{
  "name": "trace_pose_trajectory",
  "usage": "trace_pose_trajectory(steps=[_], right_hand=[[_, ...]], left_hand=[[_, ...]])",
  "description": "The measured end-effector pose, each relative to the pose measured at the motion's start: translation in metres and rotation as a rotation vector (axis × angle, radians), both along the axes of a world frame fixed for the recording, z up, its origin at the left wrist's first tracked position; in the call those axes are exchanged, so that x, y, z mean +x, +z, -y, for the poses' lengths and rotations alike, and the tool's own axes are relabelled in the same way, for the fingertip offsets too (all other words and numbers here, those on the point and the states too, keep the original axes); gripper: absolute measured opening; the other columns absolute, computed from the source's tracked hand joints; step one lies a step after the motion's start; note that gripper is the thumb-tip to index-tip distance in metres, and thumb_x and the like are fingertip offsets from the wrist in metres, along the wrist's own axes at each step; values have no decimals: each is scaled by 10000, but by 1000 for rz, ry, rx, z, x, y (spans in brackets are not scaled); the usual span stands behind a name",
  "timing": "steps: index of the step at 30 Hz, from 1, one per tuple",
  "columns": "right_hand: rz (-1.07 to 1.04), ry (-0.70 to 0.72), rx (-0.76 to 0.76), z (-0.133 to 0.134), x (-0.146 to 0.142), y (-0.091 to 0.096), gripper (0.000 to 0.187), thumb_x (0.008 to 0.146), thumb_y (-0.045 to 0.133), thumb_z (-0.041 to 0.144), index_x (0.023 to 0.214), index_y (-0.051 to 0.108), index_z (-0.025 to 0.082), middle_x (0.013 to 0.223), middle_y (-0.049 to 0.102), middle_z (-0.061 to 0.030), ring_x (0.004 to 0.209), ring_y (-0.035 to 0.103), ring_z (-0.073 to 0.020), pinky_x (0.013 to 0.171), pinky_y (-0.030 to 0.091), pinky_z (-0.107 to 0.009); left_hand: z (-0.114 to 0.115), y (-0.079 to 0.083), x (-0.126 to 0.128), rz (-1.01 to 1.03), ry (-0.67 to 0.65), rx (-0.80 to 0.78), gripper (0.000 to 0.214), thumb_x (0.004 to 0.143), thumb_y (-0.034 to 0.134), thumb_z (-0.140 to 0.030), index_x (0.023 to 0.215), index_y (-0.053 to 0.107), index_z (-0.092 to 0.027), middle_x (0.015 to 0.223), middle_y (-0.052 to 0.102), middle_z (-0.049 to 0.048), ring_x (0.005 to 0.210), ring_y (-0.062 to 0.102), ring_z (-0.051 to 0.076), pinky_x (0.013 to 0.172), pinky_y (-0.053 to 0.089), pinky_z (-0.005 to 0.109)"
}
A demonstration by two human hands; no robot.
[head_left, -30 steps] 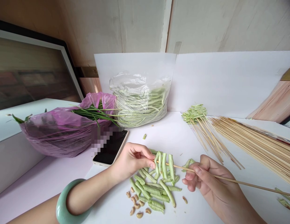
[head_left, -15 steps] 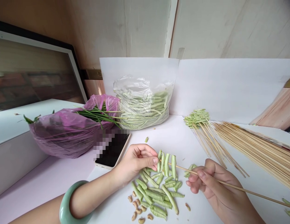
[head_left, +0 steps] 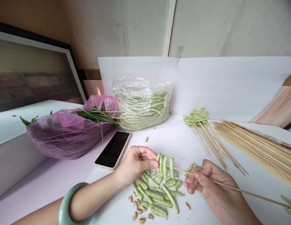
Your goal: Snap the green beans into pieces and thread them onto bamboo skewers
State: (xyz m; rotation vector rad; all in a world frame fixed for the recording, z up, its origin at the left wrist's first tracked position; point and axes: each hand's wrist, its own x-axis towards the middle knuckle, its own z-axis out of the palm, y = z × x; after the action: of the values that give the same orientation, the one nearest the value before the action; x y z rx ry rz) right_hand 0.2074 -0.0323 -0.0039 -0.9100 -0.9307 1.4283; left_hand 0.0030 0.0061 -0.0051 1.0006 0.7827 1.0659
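Observation:
My left hand (head_left: 142, 162) pinches a cut green bean piece (head_left: 158, 161) at the tip end of a bamboo skewer (head_left: 232, 187). Several bean pieces sit threaded crosswise along the skewer near those fingers. Farther down the stick, my right hand (head_left: 213, 186) grips it between thumb and fingers; its far end runs off toward the right edge. Beneath the skewer lies a loose pile of cut bean pieces (head_left: 157, 195) on the white surface. Several brown bean seeds (head_left: 138, 211) are scattered at the pile's lower left.
Finished bean skewers (head_left: 197, 117) rest at the back right, beside a bundle of bare bamboo skewers (head_left: 258, 147). A clear bag of long beans (head_left: 142, 106) stands at the back, next to a purple bag of greens (head_left: 63, 134). A phone (head_left: 112, 150) lies left of my hand.
The view has shifted slightly. My right hand has come a little closer to my left along the skewer; both hands keep their hold and the threaded pieces look much the same.

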Motion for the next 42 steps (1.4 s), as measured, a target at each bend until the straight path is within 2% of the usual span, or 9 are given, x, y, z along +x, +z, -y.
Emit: trace_pose_trajectory(steps=[7, 14, 17, 21, 25, 29, 32, 36, 42], right_hand=[[8, 36, 13, 2, 0, -3, 352, 683, 764, 325, 545, 463, 204, 566, 655, 12, 481, 606, -148, 563, 518, -320], [17, 20, 28, 1, 3, -9, 356, 697, 754, 320, 552, 450, 204, 585, 657, 4, 481, 598, -150, 544, 509, -316], [16, 66, 59, 0, 5, -11, 338, 724, 734, 306, 555, 461, 201, 595, 663, -6, 492, 602, -155, 536, 513, -319], [49, -3, 57, 1, 5, -9, 330, 709, 746, 310, 549, 477, 204, 575, 656, -7, 512, 605, -158, 521, 511, -294], [127, 3, 125, -1, 8, -7, 301, 720, 735, 319, 550, 516, 203, 598, 682, -19, 511, 623, -161, 542, 537, -301], [165, 7, 173, -5, 13, -7, 302, 733, 720, 332, 557, 511, 205, 600, 689, -25, 526, 637, -173, 565, 559, -323], [181, -14, 186, -5, 13, -6, 314, 723, 724, 352, 551, 506, 206, 600, 692, -31, 516, 636, -174, 561, 565, -327], [220, -63, 200, -3, 10, -3, 331, 692, 741, 374, 532, 503, 208, 564, 681, -43, 518, 644, -199, 544, 566, -346], [263, -45, 195, -5, 13, -7, 328, 711, 724, 385, 544, 502, 211, 595, 692, -45, 543, 651, -199, 575, 569, -351]], left_hand=[[3, 2, 1, -8, 16, 15, 307, 457, 874, -233, 636, 672, -88, 580, 693, 47, 525, 630, 122, 561, 508, 222], [6, 7, 3, -36, 46, -21, 341, 370, 890, -152, 594, 639, -98, 526, 648, 4, 492, 595, 108, 522, 466, 206], [5, 5, 3, -45, 17, -9, 351, 397, 887, -183, 603, 614, -103, 533, 634, 1, 502, 590, 107, 534, 458, 212], [3, 1, 2, -106, -37, 66, 345, 523, 843, -298, 657, 584, -115, 602, 604, -2, 558, 575, 104, 583, 456, 229], [-5, 9, -10, -336, -38, 274, 320, 630, 773, -358, 756, 589, -128, 710, 603, 23, 661, 570, 132, 635, 447, 244], [-25, 27, -38, -841, 309, 508, 348, 859, 465, -445, 687, 550, -154, 623, 598, 26, 588, 541, 142, 576, 382, 245], [-42, 35, -60, -1342, 429, 597, 375, 879, 387, -370, 562, 461, -184, 523, 539, 14, 535, 512, 150, 545, 305, 254], [-55, 30, -74, -1413, 439, 553, 372, 864, 356, -284, 503, 402, -211, 493, 541, 39, 513, 520, 171, 553, 290, 271], [-59, 24, -76, -1425, 472, 482, 498, 888, 320, -434, 435, 351, -230, 445, 549, 64, 482, 539, 201, 581, 329, 294]])
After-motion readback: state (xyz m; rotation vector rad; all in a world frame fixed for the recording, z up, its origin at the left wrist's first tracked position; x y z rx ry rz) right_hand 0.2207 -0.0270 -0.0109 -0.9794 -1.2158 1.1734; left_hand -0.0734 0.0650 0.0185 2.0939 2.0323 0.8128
